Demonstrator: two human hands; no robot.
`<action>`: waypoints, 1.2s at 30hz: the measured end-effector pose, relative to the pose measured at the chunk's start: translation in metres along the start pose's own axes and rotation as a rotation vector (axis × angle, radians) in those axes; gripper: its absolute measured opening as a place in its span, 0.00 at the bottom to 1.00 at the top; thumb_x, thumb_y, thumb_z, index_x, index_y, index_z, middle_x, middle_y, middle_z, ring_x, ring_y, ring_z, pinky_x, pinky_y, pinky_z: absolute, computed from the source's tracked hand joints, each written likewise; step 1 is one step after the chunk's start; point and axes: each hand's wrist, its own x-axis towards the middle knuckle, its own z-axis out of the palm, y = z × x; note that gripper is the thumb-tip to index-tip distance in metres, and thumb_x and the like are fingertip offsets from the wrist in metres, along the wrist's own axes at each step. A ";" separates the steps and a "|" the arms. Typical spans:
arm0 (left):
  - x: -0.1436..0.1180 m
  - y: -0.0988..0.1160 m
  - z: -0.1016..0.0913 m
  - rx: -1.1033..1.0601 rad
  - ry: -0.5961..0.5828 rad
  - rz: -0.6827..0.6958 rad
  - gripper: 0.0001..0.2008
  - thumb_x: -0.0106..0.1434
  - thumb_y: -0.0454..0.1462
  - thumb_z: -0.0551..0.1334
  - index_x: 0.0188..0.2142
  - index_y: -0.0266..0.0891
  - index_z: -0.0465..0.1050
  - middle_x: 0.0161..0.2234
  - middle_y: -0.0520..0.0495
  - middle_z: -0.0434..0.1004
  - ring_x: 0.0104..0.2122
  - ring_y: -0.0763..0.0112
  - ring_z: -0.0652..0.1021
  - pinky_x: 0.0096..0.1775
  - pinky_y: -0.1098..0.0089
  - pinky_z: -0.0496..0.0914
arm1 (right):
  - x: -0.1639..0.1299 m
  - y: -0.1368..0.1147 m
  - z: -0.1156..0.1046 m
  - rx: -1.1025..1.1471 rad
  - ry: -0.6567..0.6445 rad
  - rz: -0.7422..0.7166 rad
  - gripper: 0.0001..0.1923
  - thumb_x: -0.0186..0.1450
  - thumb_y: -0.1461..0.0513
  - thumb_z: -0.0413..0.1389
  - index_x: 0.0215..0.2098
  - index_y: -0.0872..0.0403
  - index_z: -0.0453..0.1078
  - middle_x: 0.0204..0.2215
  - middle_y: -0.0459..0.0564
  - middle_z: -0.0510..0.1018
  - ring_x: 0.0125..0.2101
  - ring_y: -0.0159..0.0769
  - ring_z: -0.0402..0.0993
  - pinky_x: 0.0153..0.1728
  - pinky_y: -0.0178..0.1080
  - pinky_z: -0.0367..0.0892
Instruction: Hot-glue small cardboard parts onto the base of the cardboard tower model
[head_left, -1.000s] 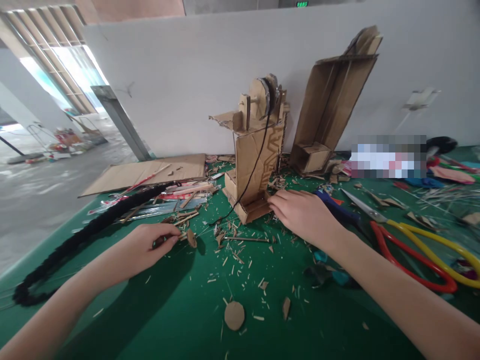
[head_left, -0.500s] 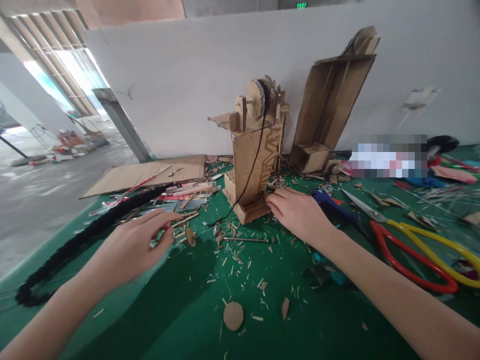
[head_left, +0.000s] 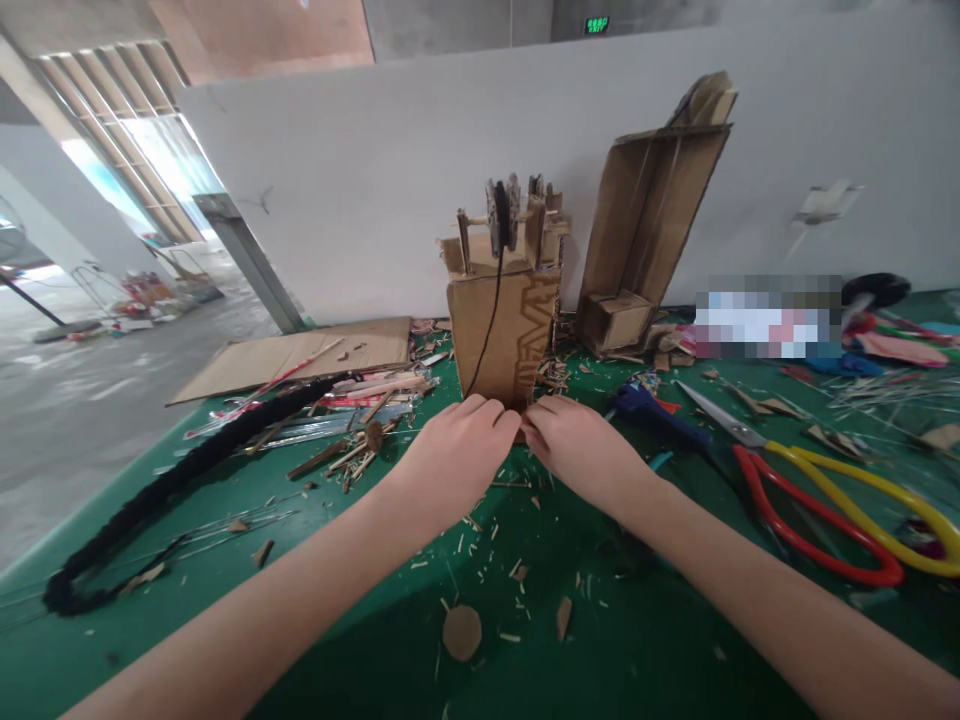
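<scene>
Both hands meet at the foot of the cardboard tower (head_left: 501, 330). The left hand (head_left: 454, 455) and right hand (head_left: 577, 447) each have their grip closed on its base; scissors (head_left: 817, 490) lie right of it

My left hand (head_left: 457, 455) and right hand (head_left: 581, 450) rest bare at the foot of the tower (head_left: 504, 320), which is raw brown corrugated cardboard, matt, with rough torn edges; a thin black cord (head_left: 487, 330) runs down its face; the table (head_left: 360, 640) is covered in matt green felt-like cloth, strewn with wood splinters and cardboard chips; the scissors (head_left: 817, 500) have glossy red and yellow plastic handles and dull metal blades; the braided rope (head_left: 180, 475) looks black and fibrous
</scene>
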 end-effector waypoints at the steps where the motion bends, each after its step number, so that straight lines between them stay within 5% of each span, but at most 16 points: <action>1: 0.006 0.001 0.004 -0.018 -0.019 -0.014 0.11 0.58 0.26 0.52 0.39 0.34 0.66 0.36 0.44 0.70 0.38 0.63 0.71 0.41 0.63 0.67 | 0.000 0.001 0.000 0.016 0.003 0.002 0.10 0.63 0.68 0.45 0.28 0.57 0.66 0.26 0.51 0.71 0.30 0.36 0.67 0.32 0.38 0.61; 9: 0.018 -0.002 0.020 -0.065 -0.026 -0.041 0.07 0.59 0.25 0.52 0.34 0.35 0.64 0.32 0.46 0.69 0.32 0.65 0.74 0.32 0.66 0.68 | -0.002 0.008 -0.001 0.167 -0.011 0.037 0.08 0.61 0.68 0.47 0.28 0.56 0.66 0.27 0.51 0.71 0.31 0.36 0.68 0.31 0.38 0.62; 17: 0.019 -0.009 0.030 -0.049 0.019 -0.033 0.07 0.61 0.27 0.51 0.37 0.34 0.65 0.33 0.46 0.69 0.32 0.66 0.73 0.35 0.65 0.68 | -0.012 0.013 0.004 0.363 0.014 0.199 0.18 0.60 0.66 0.48 0.49 0.58 0.64 0.38 0.56 0.75 0.38 0.41 0.72 0.34 0.41 0.66; 36: 0.026 -0.008 0.044 -0.034 0.104 -0.127 0.07 0.63 0.32 0.52 0.32 0.36 0.67 0.29 0.47 0.70 0.30 0.67 0.74 0.33 0.67 0.68 | -0.006 0.004 0.016 0.618 0.195 0.389 0.11 0.56 0.68 0.53 0.36 0.57 0.73 0.32 0.50 0.80 0.33 0.36 0.77 0.36 0.37 0.71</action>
